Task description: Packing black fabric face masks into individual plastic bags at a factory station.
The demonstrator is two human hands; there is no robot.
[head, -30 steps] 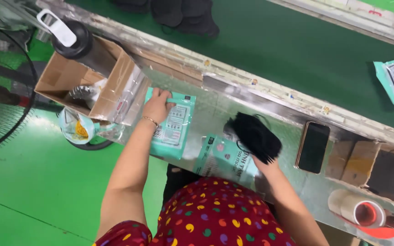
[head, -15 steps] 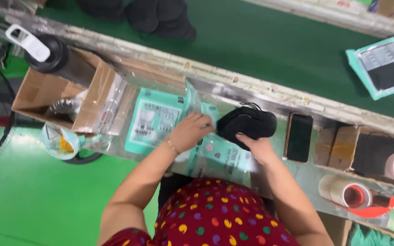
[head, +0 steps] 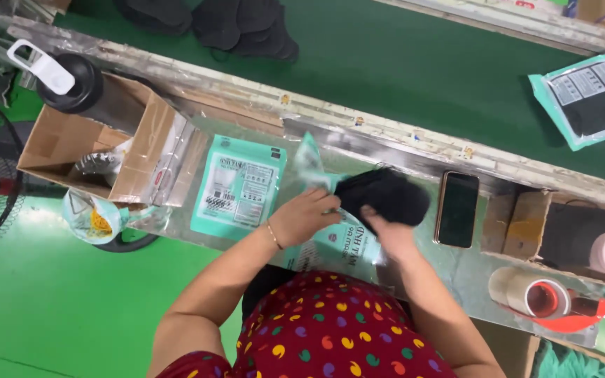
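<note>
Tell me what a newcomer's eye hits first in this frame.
Probably the two hands at the centre of the shiny metal bench: the right hand presses a bundle of black fabric toward a teal plastic pouch that the left hand holds up. A flat stack of teal pouches lies just left of them, and a dark phone lies face up to the right.

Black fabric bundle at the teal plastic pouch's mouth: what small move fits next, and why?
Probably push the black fabric bundle deeper into the teal plastic pouch: the left hand lifts its mouth open, the right hand presses the bundle, mostly outside.
</note>
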